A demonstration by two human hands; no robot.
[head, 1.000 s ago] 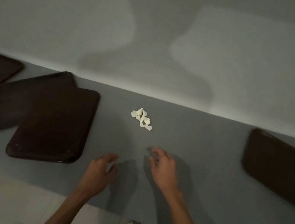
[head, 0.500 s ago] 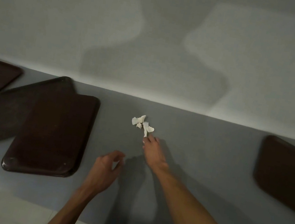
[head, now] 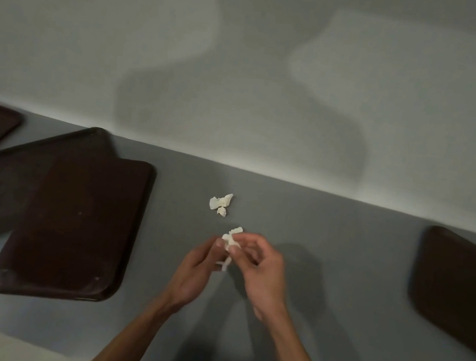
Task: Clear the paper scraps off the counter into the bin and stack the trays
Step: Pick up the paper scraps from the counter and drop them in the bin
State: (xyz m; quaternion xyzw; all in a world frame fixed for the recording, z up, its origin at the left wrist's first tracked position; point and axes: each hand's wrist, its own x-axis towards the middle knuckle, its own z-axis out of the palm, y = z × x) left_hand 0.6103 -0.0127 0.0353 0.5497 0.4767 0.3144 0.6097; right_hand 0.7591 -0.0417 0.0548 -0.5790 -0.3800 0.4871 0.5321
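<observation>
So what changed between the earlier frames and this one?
The right hand pinched some paper scraps off the counter and drew back; the left hand came up to hold them too. The remaining scraps and the trays stayed put.

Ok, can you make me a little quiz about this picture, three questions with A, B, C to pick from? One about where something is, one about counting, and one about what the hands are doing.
1. Where do the loose scraps lie?
A. on the counter
B. on a tray
C. on the floor

2. How many brown trays show?
A. two
B. four
C. six

3. What are the left hand and right hand doing?
A. lying flat
B. lifting a tray
C. holding a bunch of scraps

Answers:
1 A, they sit on bare grey counter between the trays.
2 B, three are on the left and one on the right.
3 C, fingers of both hands curl round white paper.
</observation>
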